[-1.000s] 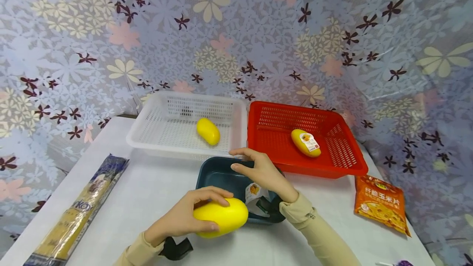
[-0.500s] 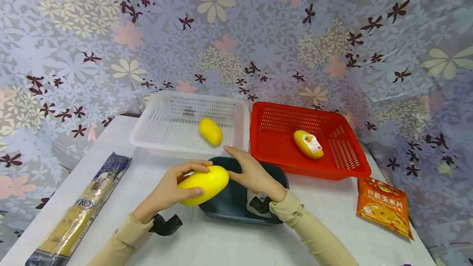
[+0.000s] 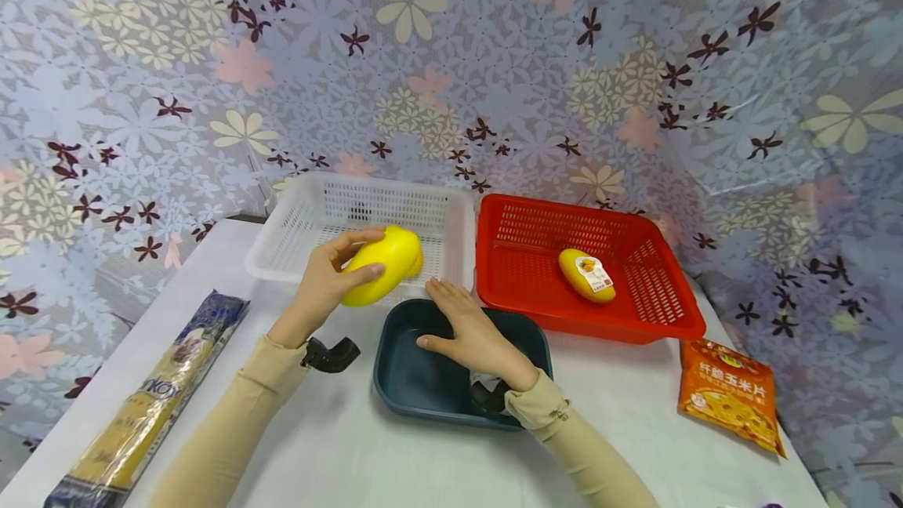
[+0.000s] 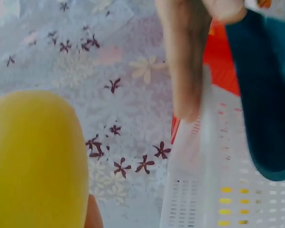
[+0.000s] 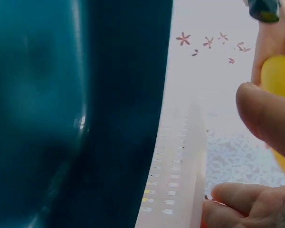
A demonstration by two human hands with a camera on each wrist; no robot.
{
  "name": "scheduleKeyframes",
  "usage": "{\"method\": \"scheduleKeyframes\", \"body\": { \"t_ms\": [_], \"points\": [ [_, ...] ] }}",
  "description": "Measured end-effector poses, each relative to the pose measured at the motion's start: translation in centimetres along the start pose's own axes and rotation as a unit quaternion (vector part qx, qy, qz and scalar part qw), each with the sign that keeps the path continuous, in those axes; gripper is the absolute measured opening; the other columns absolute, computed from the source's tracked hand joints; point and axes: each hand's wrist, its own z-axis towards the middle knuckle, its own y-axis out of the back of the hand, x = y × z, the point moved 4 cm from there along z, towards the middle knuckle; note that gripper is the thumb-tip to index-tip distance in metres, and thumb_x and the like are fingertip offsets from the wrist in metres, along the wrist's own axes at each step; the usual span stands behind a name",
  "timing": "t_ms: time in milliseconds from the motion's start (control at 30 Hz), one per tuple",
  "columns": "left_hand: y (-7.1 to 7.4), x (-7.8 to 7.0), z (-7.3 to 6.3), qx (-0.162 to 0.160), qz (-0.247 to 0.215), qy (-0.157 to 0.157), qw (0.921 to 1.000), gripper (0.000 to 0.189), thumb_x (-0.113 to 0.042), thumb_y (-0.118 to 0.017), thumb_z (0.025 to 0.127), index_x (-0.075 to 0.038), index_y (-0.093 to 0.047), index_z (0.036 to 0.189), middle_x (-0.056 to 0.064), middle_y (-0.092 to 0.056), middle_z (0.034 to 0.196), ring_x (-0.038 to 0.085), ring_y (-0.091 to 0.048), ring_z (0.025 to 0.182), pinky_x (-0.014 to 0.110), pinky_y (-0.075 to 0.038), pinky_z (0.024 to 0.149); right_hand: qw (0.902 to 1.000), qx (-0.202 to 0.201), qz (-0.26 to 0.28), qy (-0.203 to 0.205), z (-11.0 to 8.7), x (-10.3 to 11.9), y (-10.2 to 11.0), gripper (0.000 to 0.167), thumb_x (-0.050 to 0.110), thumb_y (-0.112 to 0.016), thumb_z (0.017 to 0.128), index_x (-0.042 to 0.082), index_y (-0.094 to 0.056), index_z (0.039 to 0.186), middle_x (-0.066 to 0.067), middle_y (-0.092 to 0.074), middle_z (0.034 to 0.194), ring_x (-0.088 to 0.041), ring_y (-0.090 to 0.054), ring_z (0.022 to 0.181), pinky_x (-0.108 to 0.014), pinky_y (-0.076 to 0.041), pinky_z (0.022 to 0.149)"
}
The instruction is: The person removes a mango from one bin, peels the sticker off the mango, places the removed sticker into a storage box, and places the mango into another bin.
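Note:
A smooth yellow mango [image 3: 381,269] is held in my left hand [image 3: 320,281], thumb on the near side and fingers over the top. It hangs over the front rim of the white basket [image 3: 282,271] and mostly hides a second yellow mango [image 3: 417,263] behind it. In the left wrist view the held mango [image 4: 33,161] fills the lower left. My right hand [image 3: 473,332] holds nothing and reaches over the dark teal tub [image 3: 398,402], its fingers extended towards the white basket's front rim. Inside the tub, a white item [image 3: 485,376] is mostly covered by the right wrist.
To the right of the white basket stands a red basket [image 3: 522,277] holding a labelled mango [image 3: 587,275]. An orange snack bag [image 3: 730,394] lies at the table's right edge, and a long pasta packet [image 3: 151,398] along the left. A flowered cloth [image 3: 437,61] hangs behind.
My left hand has carried the mango up from in front of the tub to over the white basket's front rim. My right hand has shifted slightly left, away from the mango, fingers straightened.

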Motion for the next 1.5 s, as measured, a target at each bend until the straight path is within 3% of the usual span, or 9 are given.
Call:
{"method": "scheduleKeyframes", "body": {
  "t_ms": [167, 367, 600, 800, 1067, 1367, 1500],
  "points": [
    [-0.2, 0.4, 2.5, -0.036, 0.001, 0.044, 0.9984, 0.046, -0.011, -0.065, 0.089, -0.003, -0.054, 0.133, 0.011, -0.050, 0.144, 0.027, -0.050, 0.124, 0.028, -0.047, 0.093, 1.0000, 0.001, 0.000, -0.005, 0.0, 0.0, -0.1, 0.080, 0.037, -0.064, 0.091, 0.005, -0.025, 0.153, -0.008, -0.018, 0.162, -0.027, -0.013, 0.151, -0.047, -0.006, 0.124],
    [-0.2, 0.8, 5.6, -0.076, -0.001, 0.097, 0.9924, 0.049, -0.021, -0.066, 0.090, -0.011, -0.054, 0.136, 0.011, -0.049, 0.143, 0.025, -0.050, 0.111, 0.032, -0.047, 0.089, 0.9999, 0.001, -0.012, -0.005, -0.1, 0.0, -0.2, 0.075, 0.034, -0.062, 0.093, 0.003, -0.026, 0.152, -0.011, -0.019, 0.162, -0.028, -0.013, 0.151, -0.048, -0.006, 0.124],
    [-0.2, 1.1, 8.7, -0.117, 0.001, 0.137, 0.9836, 0.047, -0.023, -0.066, 0.090, -0.013, -0.055, 0.135, 0.009, -0.046, 0.146, 0.028, -0.047, 0.122, 0.041, -0.044, 0.102, 0.9997, -0.011, -0.024, -0.003, -0.3, -0.1, -0.1, 0.073, 0.031, -0.062, 0.093, 0.003, -0.027, 0.152, -0.011, -0.021, 0.161, -0.029, -0.015, 0.151, -0.048, -0.007, 0.123],
    [-0.7, 2.4, 11.1, -0.163, -0.013, 0.161, 0.9734, 0.047, -0.021, -0.067, 0.089, -0.012, -0.057, 0.134, 0.009, -0.046, 0.146, 0.029, -0.050, 0.124, 0.041, -0.046, 0.103, 0.9994, -0.016, -0.029, 0.001, -0.3, -0.2, 0.0, 0.073, 0.031, -0.062, 0.094, 0.004, -0.027, 0.152, -0.012, -0.023, 0.161, -0.029, -0.016, 0.151, -0.048, -0.008, 0.123],
    [-0.7, 4.4, 11.8, -0.206, -0.020, 0.200, 0.9577, 0.046, -0.018, -0.066, 0.090, -0.009, -0.057, 0.134, 0.010, -0.051, 0.142, 0.027, -0.050, 0.126, 0.035, -0.044, 0.106, 0.9998, -0.009, -0.019, -0.002, -0.3, -0.2, 0.0, 0.072, 0.031, -0.060, 0.094, 0.004, -0.027, 0.152, -0.011, -0.021, 0.161, -0.028, -0.015, 0.151, -0.048, -0.007, 0.123],
    [-2.8, 5.7, 11.6, -0.167, -0.059, 0.242, 0.9540, 0.047, -0.020, -0.064, 0.092, -0.008, -0.055, 0.136, 0.012, -0.049, 0.145, 0.030, -0.045, 0.133, 0.039, -0.038, 0.112, 0.9998, -0.016, -0.010, 0.010, -0.1, 0.1, -0.1, 0.070, 0.029, -0.062, 0.094, 0.002, -0.030, 0.151, -0.013, -0.024, 0.160, -0.031, -0.017, 0.150, -0.050, -0.009, 0.123],
    [-2.9, 7.0, 11.8, -0.161, -0.062, 0.256, 0.9513, 0.049, -0.022, -0.064, 0.092, -0.009, -0.053, 0.138, 0.011, -0.046, 0.148, 0.030, -0.043, 0.135, 0.041, -0.037, 0.113, 0.9998, -0.016, -0.011, 0.011, -0.2, 0.2, -0.3, 0.070, 0.029, -0.061, 0.094, 0.003, -0.030, 0.151, -0.013, -0.024, 0.160, -0.032, -0.018, 0.150, -0.050, -0.009, 0.123]
  ]
}}
